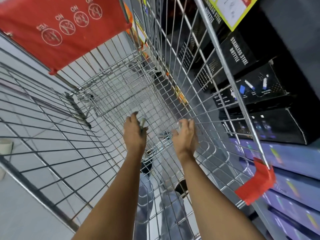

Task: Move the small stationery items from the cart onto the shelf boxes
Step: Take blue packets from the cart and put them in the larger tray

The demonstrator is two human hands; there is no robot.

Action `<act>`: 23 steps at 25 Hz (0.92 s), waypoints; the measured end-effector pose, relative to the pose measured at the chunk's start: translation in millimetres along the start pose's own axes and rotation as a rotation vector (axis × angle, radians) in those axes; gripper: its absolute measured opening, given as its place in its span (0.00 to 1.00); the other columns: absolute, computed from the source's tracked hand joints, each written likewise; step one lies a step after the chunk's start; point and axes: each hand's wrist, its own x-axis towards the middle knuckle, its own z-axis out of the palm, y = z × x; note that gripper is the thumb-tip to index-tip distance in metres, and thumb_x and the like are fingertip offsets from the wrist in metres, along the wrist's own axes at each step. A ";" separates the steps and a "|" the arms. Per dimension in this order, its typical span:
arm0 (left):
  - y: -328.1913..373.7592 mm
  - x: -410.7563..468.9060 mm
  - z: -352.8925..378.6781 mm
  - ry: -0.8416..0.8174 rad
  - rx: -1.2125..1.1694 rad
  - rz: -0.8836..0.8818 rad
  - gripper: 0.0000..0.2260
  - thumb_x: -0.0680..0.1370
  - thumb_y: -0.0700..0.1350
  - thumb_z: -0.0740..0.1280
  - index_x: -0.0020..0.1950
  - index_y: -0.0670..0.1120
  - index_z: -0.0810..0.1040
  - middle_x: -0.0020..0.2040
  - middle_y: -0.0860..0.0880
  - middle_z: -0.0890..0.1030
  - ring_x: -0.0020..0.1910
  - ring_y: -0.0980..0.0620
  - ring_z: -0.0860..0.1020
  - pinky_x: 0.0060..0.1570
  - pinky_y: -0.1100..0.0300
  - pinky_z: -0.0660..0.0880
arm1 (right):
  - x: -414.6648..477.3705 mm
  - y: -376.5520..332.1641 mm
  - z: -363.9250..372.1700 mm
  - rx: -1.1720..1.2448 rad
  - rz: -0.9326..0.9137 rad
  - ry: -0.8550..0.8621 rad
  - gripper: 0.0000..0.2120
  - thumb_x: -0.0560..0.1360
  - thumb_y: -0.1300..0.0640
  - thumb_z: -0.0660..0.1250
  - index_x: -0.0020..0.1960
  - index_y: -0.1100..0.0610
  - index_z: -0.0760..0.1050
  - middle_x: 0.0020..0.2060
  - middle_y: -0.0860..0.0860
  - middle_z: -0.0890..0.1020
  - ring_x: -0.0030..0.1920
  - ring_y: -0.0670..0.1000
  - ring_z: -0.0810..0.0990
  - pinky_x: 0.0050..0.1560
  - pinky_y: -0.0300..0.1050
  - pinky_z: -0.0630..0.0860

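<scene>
Both my arms reach down into a wire shopping cart (pixel 110 94). Low over the mesh floor, my left hand (pixel 134 130) is closed around a small grey, pen-like stationery item (pixel 142 122) that sticks out past the fingers. My right hand (pixel 184 134) is beside it near the cart's right wall, fingers curled; something small and pale shows at its fingertips, too blurred to identify. To the right, outside the cart, stand black shelf boxes (pixel 242 54) printed "stainless steel bottle", with purple boxes (pixel 292 170) below them.
The red child-seat flap (pixel 60 30) closes the cart's far end. A red corner cap (pixel 256 182) marks the near right rim. Grey floor tiles lie to the left. My legs and shoes show through the mesh below. A yellow price label (pixel 230 9) hangs top right.
</scene>
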 end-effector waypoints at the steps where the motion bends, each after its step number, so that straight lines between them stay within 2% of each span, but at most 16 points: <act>1: 1.2 -0.8 -0.1 -0.087 0.065 0.113 0.25 0.75 0.49 0.69 0.68 0.45 0.66 0.61 0.42 0.74 0.58 0.45 0.74 0.54 0.48 0.77 | -2.1 -0.1 2.4 -0.001 -0.043 -0.033 0.16 0.70 0.57 0.72 0.56 0.58 0.73 0.54 0.56 0.76 0.49 0.54 0.78 0.48 0.48 0.80; 3: -0.5 -2.5 2.6 -0.196 0.175 0.211 0.22 0.77 0.57 0.63 0.66 0.46 0.69 0.60 0.42 0.75 0.56 0.45 0.76 0.51 0.47 0.78 | -4.1 2.7 5.3 0.013 -0.023 -0.016 0.18 0.71 0.54 0.72 0.57 0.58 0.73 0.56 0.56 0.75 0.53 0.55 0.77 0.54 0.52 0.77; 5: -5.6 -0.3 6.0 -0.109 0.207 0.139 0.23 0.77 0.54 0.65 0.69 0.47 0.67 0.64 0.40 0.73 0.60 0.43 0.72 0.56 0.46 0.75 | -2.7 9.2 5.3 -0.030 0.071 0.029 0.24 0.71 0.52 0.71 0.64 0.57 0.69 0.63 0.58 0.72 0.60 0.58 0.72 0.59 0.54 0.73; 7: -11.5 3.7 6.9 -0.050 0.205 0.020 0.29 0.75 0.53 0.67 0.73 0.47 0.61 0.70 0.39 0.67 0.67 0.40 0.66 0.62 0.43 0.69 | -0.4 17.0 5.6 -0.143 0.080 -0.005 0.29 0.72 0.51 0.70 0.69 0.56 0.65 0.68 0.59 0.68 0.66 0.59 0.67 0.63 0.57 0.70; 9: -16.9 6.1 8.3 -0.114 0.250 -0.011 0.30 0.76 0.56 0.64 0.74 0.48 0.58 0.71 0.39 0.65 0.69 0.39 0.64 0.63 0.41 0.67 | -0.1 22.4 8.2 -0.205 0.050 -0.065 0.29 0.73 0.52 0.69 0.71 0.53 0.63 0.72 0.58 0.63 0.70 0.59 0.61 0.64 0.59 0.69; 12: -18.0 0.7 12.8 -0.164 0.320 0.037 0.26 0.80 0.57 0.55 0.75 0.47 0.56 0.71 0.39 0.66 0.68 0.40 0.65 0.64 0.42 0.67 | -4.7 23.7 17.5 -0.200 0.046 -0.108 0.26 0.75 0.54 0.66 0.71 0.51 0.63 0.74 0.57 0.59 0.74 0.60 0.54 0.67 0.63 0.64; 14: -20.3 -6.3 16.2 -0.161 0.387 0.099 0.26 0.81 0.56 0.53 0.76 0.47 0.54 0.74 0.39 0.61 0.72 0.41 0.61 0.65 0.44 0.68 | -11.3 21.8 24.5 -0.228 0.031 -0.140 0.25 0.76 0.53 0.64 0.71 0.50 0.62 0.75 0.57 0.57 0.74 0.59 0.54 0.70 0.63 0.60; 16: -24.5 -11.3 18.1 -0.212 0.515 0.173 0.25 0.81 0.54 0.53 0.76 0.48 0.51 0.76 0.39 0.56 0.73 0.41 0.58 0.66 0.46 0.68 | -17.2 16.4 28.8 -0.227 -0.008 -0.151 0.25 0.76 0.56 0.65 0.71 0.50 0.62 0.75 0.57 0.58 0.73 0.59 0.57 0.68 0.61 0.63; 17: -25.7 -11.8 17.5 -0.226 0.561 0.191 0.26 0.81 0.54 0.53 0.76 0.48 0.50 0.76 0.39 0.57 0.73 0.41 0.59 0.65 0.47 0.68 | -19.9 13.5 30.2 -0.229 -0.058 -0.155 0.25 0.76 0.58 0.65 0.71 0.50 0.63 0.74 0.57 0.61 0.72 0.59 0.60 0.66 0.59 0.66; 19: -23.3 -8.1 14.1 -0.198 0.580 0.196 0.27 0.80 0.56 0.56 0.76 0.48 0.53 0.71 0.38 0.64 0.67 0.40 0.66 0.59 0.47 0.71 | -21.9 11.4 30.7 -0.234 -0.147 -0.144 0.26 0.75 0.59 0.67 0.70 0.52 0.64 0.72 0.58 0.65 0.69 0.59 0.65 0.61 0.56 0.70; 21: -19.6 -3.7 10.9 -0.151 0.527 0.174 0.28 0.78 0.58 0.58 0.75 0.47 0.57 0.64 0.37 0.71 0.60 0.39 0.71 0.54 0.46 0.72 | -17.7 15.8 27.7 -0.214 -0.101 -0.113 0.27 0.74 0.56 0.68 0.71 0.52 0.64 0.72 0.58 0.64 0.70 0.59 0.64 0.64 0.57 0.68; 23: -20.9 -3.0 10.9 -0.145 0.449 0.141 0.30 0.77 0.59 0.60 0.74 0.47 0.59 0.61 0.37 0.71 0.58 0.39 0.71 0.54 0.44 0.71 | -14.0 20.8 24.8 -0.185 -0.023 -0.142 0.28 0.75 0.52 0.66 0.72 0.51 0.60 0.74 0.58 0.61 0.71 0.59 0.61 0.66 0.56 0.66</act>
